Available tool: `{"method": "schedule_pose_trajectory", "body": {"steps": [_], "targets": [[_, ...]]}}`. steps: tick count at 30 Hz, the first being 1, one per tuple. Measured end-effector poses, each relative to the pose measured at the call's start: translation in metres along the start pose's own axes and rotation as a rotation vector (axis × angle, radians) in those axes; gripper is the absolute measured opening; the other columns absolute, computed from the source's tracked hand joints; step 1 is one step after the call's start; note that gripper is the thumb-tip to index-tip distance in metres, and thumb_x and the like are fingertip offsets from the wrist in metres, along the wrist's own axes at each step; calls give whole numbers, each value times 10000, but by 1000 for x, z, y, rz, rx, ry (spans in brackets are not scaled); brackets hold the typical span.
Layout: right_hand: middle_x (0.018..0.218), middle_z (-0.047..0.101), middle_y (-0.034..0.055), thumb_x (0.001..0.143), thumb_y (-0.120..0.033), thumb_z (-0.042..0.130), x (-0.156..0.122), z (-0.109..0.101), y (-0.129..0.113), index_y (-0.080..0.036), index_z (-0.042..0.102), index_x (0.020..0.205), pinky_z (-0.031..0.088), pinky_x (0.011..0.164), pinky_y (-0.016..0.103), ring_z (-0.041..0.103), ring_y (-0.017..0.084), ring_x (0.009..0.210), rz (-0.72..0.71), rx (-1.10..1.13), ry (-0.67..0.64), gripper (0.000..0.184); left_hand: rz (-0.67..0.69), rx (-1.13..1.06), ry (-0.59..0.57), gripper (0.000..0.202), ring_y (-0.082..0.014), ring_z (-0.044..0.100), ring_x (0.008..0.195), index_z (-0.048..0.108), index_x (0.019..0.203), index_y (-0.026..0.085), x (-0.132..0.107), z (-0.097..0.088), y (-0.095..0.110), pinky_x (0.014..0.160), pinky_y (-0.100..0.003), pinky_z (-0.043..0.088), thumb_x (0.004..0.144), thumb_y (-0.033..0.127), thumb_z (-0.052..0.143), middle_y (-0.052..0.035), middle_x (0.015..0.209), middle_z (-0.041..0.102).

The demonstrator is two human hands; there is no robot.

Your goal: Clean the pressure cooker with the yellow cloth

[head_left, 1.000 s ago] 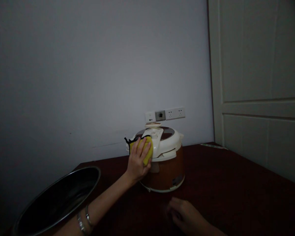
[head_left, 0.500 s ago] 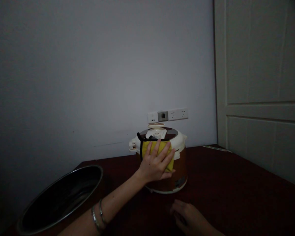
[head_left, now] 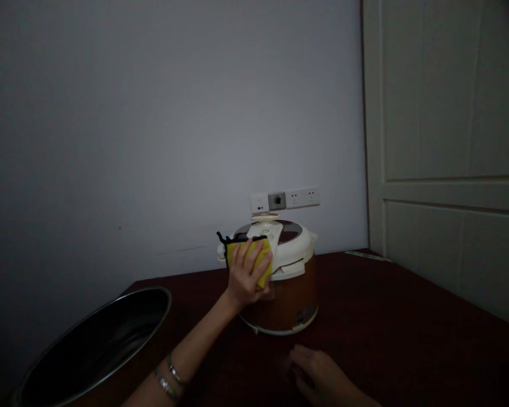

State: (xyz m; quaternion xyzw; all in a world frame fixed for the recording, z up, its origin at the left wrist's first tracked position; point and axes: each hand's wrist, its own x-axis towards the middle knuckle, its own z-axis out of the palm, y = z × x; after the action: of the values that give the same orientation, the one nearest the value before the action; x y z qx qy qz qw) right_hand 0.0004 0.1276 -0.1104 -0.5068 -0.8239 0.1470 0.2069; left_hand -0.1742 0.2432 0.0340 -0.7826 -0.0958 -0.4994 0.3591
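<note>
Pressing a yellow sponge (head_left: 249,261) with black trim against the white lid (head_left: 294,242) of a brown rice cooker (head_left: 287,305), left hand (head_left: 246,277) grip closed around the sponge. Cooker sits on the dark red desk (head_left: 365,316) below a wall socket strip (head_left: 285,199). Right hand (head_left: 318,376) lies near the cooker's front, loosely curled, holding nothing. Black inner pot (head_left: 93,350) lies tilted at the desk's left edge.

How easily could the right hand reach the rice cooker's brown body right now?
Probably easily: the right hand is low over the dark red table, just in front of the cooker's brown body, with nothing between them.
</note>
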Motion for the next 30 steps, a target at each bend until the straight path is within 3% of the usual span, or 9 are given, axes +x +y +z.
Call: {"method": "schedule_pose_trajectory", "body": {"steps": [3, 6, 8, 11, 18, 26, 30], "targets": [[940, 647, 41, 719, -84, 468, 1, 3, 3, -194, 618, 931, 402, 721, 236, 606, 169, 841, -12, 11, 25, 282, 60, 152, -122, 551, -394, 320, 1314, 539, 1267, 159, 15, -3, 20, 1007, -565, 292, 806, 458, 504, -193, 1328, 503], [932, 645, 40, 729, -85, 452, 0, 4, 4, -192, 612, 939, 399, 714, 232, 601, 160, 820, -27, 25, 28, 285, 71, 250, -316, 637, -406, 333, 1304, 499, 1304, 163, 32, -3, 42, 1017, -563, 285, 772, 508, 558, -173, 1394, 442], [933, 643, 40, 735, -82, 438, -1, 3, 3, -193, 612, 937, 397, 712, 229, 599, 156, 815, -24, 30, 20, 289, 82, 285, -440, 673, -396, 349, 1299, 453, 1336, 140, 45, 2, 57, 1021, -559, 285, 783, 510, 552, -189, 1415, 409], [947, 642, 43, 730, -71, 431, -2, 1, 0, -194, 613, 940, 399, 725, 228, 602, 154, 831, -17, 37, 21, 305, 59, 315, -530, 647, -387, 368, 1290, 435, 1337, 81, 64, 17, 76, 1024, -552, 285, 833, 481, 497, -235, 1391, 416], [942, 641, 44, 742, -76, 437, -4, 0, -1, -192, 621, 929, 410, 727, 230, 605, 154, 823, -25, 50, 34, 287, 13, 397, -588, 541, -400, 364, 1282, 495, 1269, -5, 86, 50, 95, 1015, -558, 296, 881, 368, 443, -260, 1359, 441], [958, 643, 48, 735, -67, 440, -7, 0, 1, -187, 620, 953, 413, 745, 229, 604, 157, 849, -33, 31, 33, 307, 30, 279, -539, 561, -374, 290, 1337, 492, 1291, 68, 73, 30, 86, 1059, -517, 277, 858, 423, 475, -179, 1425, 395], [954, 642, 41, 733, -77, 445, -6, 3, 4, -192, 621, 959, 411, 733, 227, 603, 156, 844, -56, 18, 51, 308, 32, 227, -461, 572, -362, 332, 1320, 520, 1262, 92, 60, 23, 79, 1047, -488, 310, 823, 459, 515, -157, 1419, 415]]}}
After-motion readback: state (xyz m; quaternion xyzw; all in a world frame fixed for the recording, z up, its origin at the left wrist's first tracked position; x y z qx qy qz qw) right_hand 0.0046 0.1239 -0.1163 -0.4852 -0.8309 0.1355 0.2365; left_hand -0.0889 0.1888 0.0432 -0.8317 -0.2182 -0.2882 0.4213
